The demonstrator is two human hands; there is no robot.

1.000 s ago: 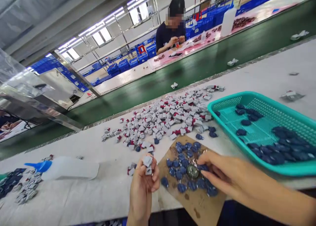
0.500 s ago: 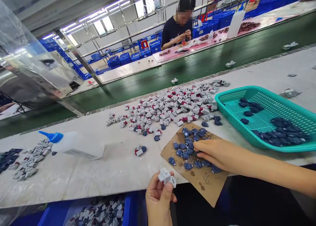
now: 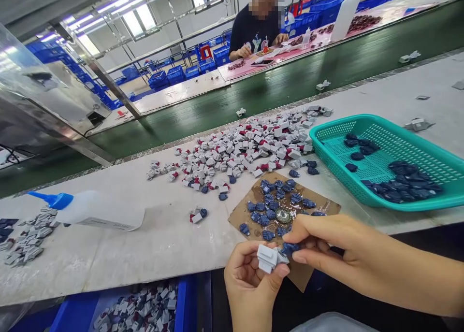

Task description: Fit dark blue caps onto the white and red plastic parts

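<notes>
My left hand pinches a light grey plastic part made of blocky pieces, in front of the table's near edge. Close against its right end, my right hand grips a small dark blue plastic piece between thumb and forefinger. Whether the two parts touch or are joined, I cannot tell. Behind my hands lies a brown cardboard sheet with wet spots, bearing several more blue pieces and a small round cap.
A heap of grey and red parts spreads beyond the cardboard. The teal basket with dark blue pieces stands at right. A white bottle lies at left. Below is a blue bin. A co-worker sits across the green conveyor belt.
My right hand has come from the cardboard toward my left hand, bringing a blue piece to the grey part. The view has shifted slightly. The co-worker's hands have moved apart.
</notes>
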